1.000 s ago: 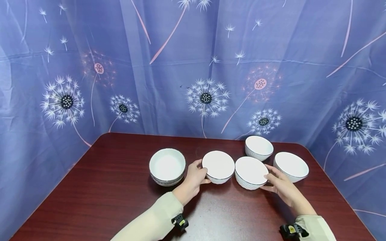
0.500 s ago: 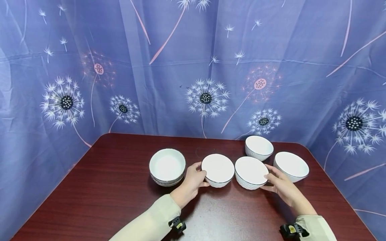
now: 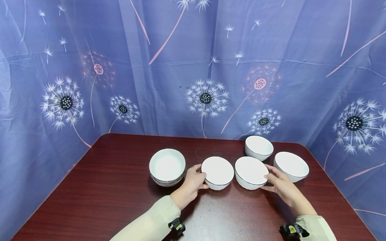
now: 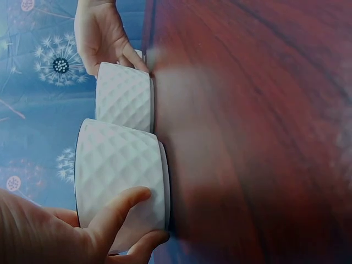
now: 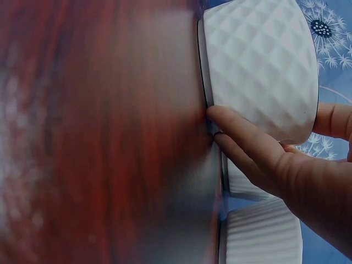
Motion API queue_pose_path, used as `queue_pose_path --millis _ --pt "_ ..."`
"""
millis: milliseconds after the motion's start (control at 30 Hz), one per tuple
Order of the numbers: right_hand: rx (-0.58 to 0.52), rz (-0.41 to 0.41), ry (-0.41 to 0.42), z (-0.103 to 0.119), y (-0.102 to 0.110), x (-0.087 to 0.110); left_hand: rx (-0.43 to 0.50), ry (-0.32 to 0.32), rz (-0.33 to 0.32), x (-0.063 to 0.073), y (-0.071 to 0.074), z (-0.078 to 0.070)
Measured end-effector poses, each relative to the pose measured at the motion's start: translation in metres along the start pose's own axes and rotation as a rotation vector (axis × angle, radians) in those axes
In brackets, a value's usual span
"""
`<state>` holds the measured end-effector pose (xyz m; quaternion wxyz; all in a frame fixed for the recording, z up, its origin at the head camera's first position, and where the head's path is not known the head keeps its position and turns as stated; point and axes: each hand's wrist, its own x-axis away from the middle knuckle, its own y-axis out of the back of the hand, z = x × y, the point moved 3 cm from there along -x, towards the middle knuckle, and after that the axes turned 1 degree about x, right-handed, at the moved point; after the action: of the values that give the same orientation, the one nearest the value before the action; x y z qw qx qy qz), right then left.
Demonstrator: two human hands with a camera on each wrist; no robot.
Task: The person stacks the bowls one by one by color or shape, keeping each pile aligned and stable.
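A white bowl [image 3: 217, 170] with a thin dark rim and diamond-textured sides is gripped at its left side by my left hand [image 3: 192, 183], thumb at the rim. A matching white bowl [image 3: 251, 170] stands just to its right, with my right hand [image 3: 282, 188] holding its right side, thumb over the rim and fingers against the wall. In the left wrist view the held bowl [image 4: 118, 159] is upright at the tabletop. The right wrist view shows fingers [image 5: 247, 132] low on the other textured bowl [image 5: 261, 66].
A stack of bowls [image 3: 167, 165] stands left of my left hand. Behind and right of the right hand are a ribbed white bowl [image 3: 258, 147] and another white bowl [image 3: 291, 165]. The dark red table [image 3: 99, 187] ends at a blue dandelion-print curtain [image 3: 169, 83].
My left hand has brought its bowl slightly toward me, level with the right-hand bowl. My right hand and its bowl have stayed put.
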<state>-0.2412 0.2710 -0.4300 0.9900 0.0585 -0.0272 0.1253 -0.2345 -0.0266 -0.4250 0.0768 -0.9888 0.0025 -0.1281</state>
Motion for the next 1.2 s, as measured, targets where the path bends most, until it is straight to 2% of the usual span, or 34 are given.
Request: queue_pose_path --millis 400,667,1200 --pt "0.003 -0.009 -0.011 0.001 0.000 0.000 -0.009 -0.011 0.032 -0.001 0.000 0.001" --pt "0.018 -0.005 -0.016 0.001 0.000 0.000 -0.108 -0.019 0.036 0.000 0.002 -0.001" --pt "0.012 -0.010 -0.013 0.001 0.000 0.000 -0.319 -0.196 0.118 -0.009 0.011 -0.006"
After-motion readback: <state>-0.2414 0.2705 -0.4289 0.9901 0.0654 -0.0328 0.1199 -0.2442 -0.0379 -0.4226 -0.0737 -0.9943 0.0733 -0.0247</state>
